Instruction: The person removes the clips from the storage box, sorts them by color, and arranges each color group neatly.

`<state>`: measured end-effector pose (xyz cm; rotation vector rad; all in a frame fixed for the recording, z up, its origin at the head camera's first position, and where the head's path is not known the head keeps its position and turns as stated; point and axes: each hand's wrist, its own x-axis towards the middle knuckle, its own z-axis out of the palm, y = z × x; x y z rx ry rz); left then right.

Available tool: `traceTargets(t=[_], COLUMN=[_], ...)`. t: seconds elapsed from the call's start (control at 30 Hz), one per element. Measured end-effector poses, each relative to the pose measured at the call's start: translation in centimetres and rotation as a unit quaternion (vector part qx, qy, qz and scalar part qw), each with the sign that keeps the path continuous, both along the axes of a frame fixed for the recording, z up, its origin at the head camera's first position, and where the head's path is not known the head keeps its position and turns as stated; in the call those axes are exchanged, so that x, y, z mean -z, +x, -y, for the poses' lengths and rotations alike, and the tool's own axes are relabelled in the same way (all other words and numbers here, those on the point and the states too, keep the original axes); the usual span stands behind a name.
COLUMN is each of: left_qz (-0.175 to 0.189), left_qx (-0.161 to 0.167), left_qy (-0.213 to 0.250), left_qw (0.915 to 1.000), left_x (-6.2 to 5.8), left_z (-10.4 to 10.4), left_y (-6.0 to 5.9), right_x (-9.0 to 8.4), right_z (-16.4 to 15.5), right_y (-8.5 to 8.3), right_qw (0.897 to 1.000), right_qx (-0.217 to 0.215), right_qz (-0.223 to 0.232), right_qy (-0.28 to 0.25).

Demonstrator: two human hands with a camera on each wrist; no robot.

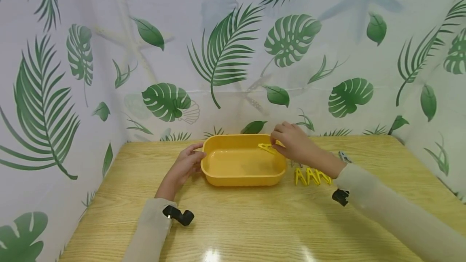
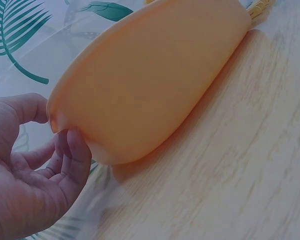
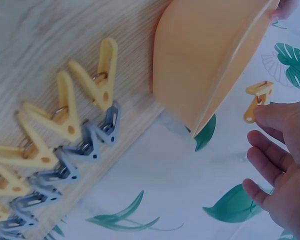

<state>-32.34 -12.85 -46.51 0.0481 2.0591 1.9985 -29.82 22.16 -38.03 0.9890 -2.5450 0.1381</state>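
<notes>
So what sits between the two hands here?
The yellow tub: head view shows left hand on its left rim, right hand pinching a yellow clothespin over its far-right rim.

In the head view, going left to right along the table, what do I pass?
Left hand → yellow tub → yellow clothespin pinched in the right hand → row of yellow clothespins on the table.
</notes>
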Motion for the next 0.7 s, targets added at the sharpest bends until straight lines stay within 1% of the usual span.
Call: traceTargets(t=[0.23,0.4,0.57,0.63,0.7], left_qz=[0.004,0.004,0.004,0.003,0.004], left_qx=[-0.002,-0.004,-0.003,-0.002,-0.002], left_qy=[-0.003,0.000,0.001,0.000,0.000], left_qw=[1.0000,1.0000,1.0000,1.0000,1.0000], left_x=[0.1,0.2,0.2,0.1,0.1], left_z=[0.0,0.0,0.0,-0.1,0.0], left_y=[-0.1,-0.2,-0.2,-0.1,-0.1], right_x=[-0.2,-0.1,0.3,0.5,0.7], right_z=[-2.5,-5.0,-7.9,-9.1,-10.3], right_y=[1.1,1.6,2.3,2.6,3.0], right_qw=[0.999,0.998,0.995,0.993,0.991], right_qx=[0.022,0.050,0.068,0.085,0.109], right_qz=[-0.035,-0.041,-0.072,-0.079,-0.073], right_qy=[-0.018,-0.014,-0.009,-0.008,-0.007])
